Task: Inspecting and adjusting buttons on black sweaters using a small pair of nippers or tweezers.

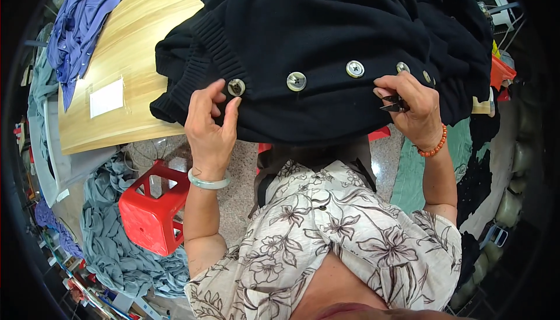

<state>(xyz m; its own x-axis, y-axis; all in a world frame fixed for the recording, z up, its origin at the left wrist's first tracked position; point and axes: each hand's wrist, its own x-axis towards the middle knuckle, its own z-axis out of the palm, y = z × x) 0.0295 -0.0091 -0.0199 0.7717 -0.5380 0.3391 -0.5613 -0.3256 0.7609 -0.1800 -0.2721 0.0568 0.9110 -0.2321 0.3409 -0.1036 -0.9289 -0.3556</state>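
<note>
Your left hand [211,113] touches a black cardigan [332,34], grip unclear; your right hand [415,104] clamps black thread snips [395,107]. Left of both: wood-grain table [149,34], red plastic stool [146,220].

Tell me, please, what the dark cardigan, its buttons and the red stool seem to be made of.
Dark cardigan: apparently soft, matte knit fabric, judging by its ribbed band; the fibre can't be told.
Buttons: probably polished plastic resin, given their marbled sheen, though horn is possible.
Red stool: most likely moulded plastic, smooth and mildly shiny, with cut-out openings.
</note>
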